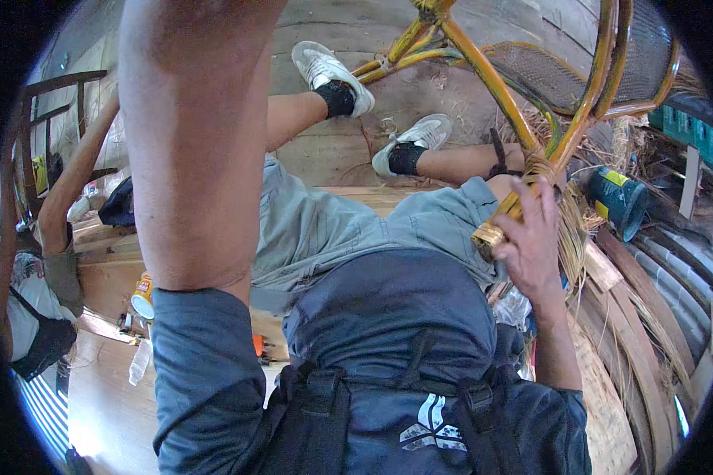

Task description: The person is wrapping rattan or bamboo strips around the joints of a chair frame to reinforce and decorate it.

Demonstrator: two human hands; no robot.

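A yellow-brown rattan frame point(491, 75), lashed at its joints, slants from the top edge down to my right thigh. My right hand point(531, 237) is at its lower end, fingers curled round the poles just below a bound joint, the cut ends showing beside my thumb. Woven mesh panels point(535, 73) fill part of the frame farther off. A dark cord point(497, 150) shows by the frame at my right leg. My left forearm rises large and close across the left half and leaves by the top edge, so my left hand is out of sight.
Loose cane strands point(574, 237) hang right of my hand, near a dark green tin point(619, 199) and wooden planks point(622, 309). On the left are a yellow-labelled jar point(142, 297), a clear bottle point(140, 362) and another person's arm point(71, 186). Boards point(317, 170) lie under my feet.
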